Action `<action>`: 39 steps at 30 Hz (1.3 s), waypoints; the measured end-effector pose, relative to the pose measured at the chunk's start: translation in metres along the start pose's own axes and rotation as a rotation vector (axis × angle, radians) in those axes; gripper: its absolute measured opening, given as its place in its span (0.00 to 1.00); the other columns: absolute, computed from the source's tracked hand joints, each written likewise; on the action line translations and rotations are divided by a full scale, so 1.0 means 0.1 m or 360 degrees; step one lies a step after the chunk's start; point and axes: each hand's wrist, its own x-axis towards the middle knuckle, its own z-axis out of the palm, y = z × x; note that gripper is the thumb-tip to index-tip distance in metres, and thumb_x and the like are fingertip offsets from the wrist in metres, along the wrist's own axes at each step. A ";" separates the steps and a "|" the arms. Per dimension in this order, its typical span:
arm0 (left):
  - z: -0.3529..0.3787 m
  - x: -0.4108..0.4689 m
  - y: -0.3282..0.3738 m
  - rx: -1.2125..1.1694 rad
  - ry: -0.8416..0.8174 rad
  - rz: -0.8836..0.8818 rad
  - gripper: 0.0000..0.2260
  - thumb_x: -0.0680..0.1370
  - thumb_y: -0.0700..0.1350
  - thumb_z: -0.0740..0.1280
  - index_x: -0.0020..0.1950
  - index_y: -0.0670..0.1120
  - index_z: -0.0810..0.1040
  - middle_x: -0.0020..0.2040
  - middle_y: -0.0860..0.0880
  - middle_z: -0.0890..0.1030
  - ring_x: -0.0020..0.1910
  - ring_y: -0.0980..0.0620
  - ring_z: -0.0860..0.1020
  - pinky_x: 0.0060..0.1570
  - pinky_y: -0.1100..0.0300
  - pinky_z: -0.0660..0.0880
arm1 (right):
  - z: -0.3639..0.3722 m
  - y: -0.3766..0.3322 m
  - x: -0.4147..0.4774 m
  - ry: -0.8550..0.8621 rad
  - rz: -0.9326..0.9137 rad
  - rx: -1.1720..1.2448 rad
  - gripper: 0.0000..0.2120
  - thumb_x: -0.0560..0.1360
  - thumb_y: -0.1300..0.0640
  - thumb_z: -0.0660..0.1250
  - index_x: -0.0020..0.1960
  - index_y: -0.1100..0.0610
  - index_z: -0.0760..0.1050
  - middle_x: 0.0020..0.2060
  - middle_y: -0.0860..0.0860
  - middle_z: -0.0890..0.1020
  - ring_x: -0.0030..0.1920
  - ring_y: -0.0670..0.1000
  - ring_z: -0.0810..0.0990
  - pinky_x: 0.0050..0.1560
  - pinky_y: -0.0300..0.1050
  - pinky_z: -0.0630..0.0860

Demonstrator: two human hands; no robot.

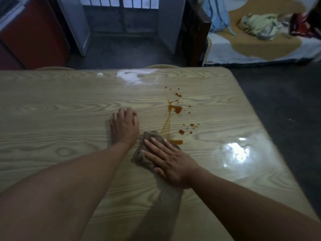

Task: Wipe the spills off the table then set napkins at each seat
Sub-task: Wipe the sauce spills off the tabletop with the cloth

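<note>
The right hand (169,160), fingers spread flat, presses a brown cloth (147,145) at the near edge of the orange-brown spill (176,109); the left hand (124,126), fingers curled, braces on the table (52,110). A broad sweep could smear the far droplets rightward.

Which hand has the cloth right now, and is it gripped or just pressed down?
The right hand presses flat, fingers spread, on top of the brown cloth, pinning it to the table; it is not gripped. The left hand rests on the table, holding nothing.
</note>
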 end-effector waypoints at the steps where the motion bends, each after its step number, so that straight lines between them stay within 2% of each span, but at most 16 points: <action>1: 0.01 0.02 -0.01 0.0001 0.0007 -0.0003 0.08 0.74 0.48 0.59 0.49 0.49 0.75 0.50 0.42 0.76 0.51 0.39 0.74 0.50 0.48 0.69 | 0.00 0.06 0.04 0.0026 0.0015 0.0012 0.28 0.80 0.47 0.52 0.79 0.53 0.53 0.79 0.54 0.50 0.79 0.55 0.46 0.75 0.54 0.46; 12: 0.06 0.03 -0.02 0.0093 0.0090 0.0020 0.08 0.74 0.50 0.58 0.48 0.51 0.74 0.49 0.46 0.76 0.48 0.42 0.74 0.49 0.49 0.70 | -0.12 0.73 0.61 0.0036 0.0286 -0.0026 0.28 0.79 0.46 0.48 0.78 0.54 0.57 0.78 0.54 0.55 0.78 0.56 0.52 0.74 0.53 0.47; 14: 0.06 0.03 -0.01 0.0105 0.0090 0.0012 0.08 0.74 0.50 0.57 0.48 0.52 0.73 0.49 0.47 0.76 0.48 0.43 0.74 0.49 0.49 0.70 | -0.12 0.80 0.70 0.0052 0.0364 0.0008 0.29 0.79 0.46 0.45 0.78 0.54 0.54 0.78 0.53 0.52 0.78 0.55 0.49 0.75 0.53 0.46; 19: 0.05 0.05 0.01 0.0144 0.0105 0.0018 0.08 0.73 0.51 0.57 0.47 0.52 0.73 0.48 0.47 0.75 0.48 0.44 0.74 0.49 0.49 0.71 | -0.20 1.03 0.97 -0.0021 0.0626 0.0090 0.34 0.74 0.42 0.32 0.79 0.50 0.41 0.78 0.51 0.38 0.78 0.51 0.36 0.77 0.52 0.37; 24: 0.05 0.04 0.00 0.0134 0.0086 0.0008 0.10 0.73 0.52 0.56 0.47 0.52 0.74 0.48 0.48 0.75 0.48 0.44 0.74 0.49 0.49 0.70 | -0.23 1.19 1.19 -0.0099 0.0918 0.0178 0.29 0.82 0.45 0.44 0.79 0.51 0.38 0.78 0.53 0.36 0.77 0.52 0.34 0.76 0.52 0.33; 30: 0.04 0.04 0.02 0.0136 0.0064 0.0006 0.10 0.73 0.52 0.56 0.48 0.52 0.74 0.48 0.48 0.75 0.48 0.44 0.74 0.49 0.50 0.69 | -0.24 0.91 1.12 -0.0043 0.1258 0.0303 0.31 0.82 0.45 0.44 0.79 0.56 0.37 0.77 0.57 0.34 0.76 0.57 0.32 0.76 0.56 0.34; 35: 0.01 0.03 0.03 0.0139 0.0055 0.0014 0.10 0.73 0.52 0.56 0.48 0.52 0.74 0.48 0.48 0.76 0.48 0.43 0.74 0.50 0.49 0.69 | -0.20 0.72 0.83 -0.0089 0.1219 0.0293 0.34 0.81 0.41 0.44 0.78 0.56 0.35 0.76 0.57 0.33 0.76 0.57 0.31 0.75 0.55 0.33; 37: 0.00 0.03 0.04 0.0145 0.0052 0.0022 0.10 0.73 0.52 0.56 0.48 0.52 0.74 0.48 0.47 0.76 0.48 0.43 0.74 0.49 0.49 0.68 | -0.18 0.66 0.72 -0.0064 0.1220 0.0285 0.36 0.77 0.37 0.38 0.78 0.56 0.36 0.77 0.57 0.34 0.76 0.57 0.32 0.75 0.55 0.33; 39: -0.01 0.03 0.04 0.0140 0.0053 0.0029 0.11 0.73 0.52 0.56 0.48 0.51 0.75 0.48 0.47 0.76 0.48 0.43 0.74 0.49 0.49 0.67 | -0.17 0.61 0.64 -0.0051 0.1232 0.0286 0.43 0.68 0.36 0.30 0.79 0.56 0.38 0.77 0.57 0.36 0.77 0.57 0.33 0.75 0.55 0.33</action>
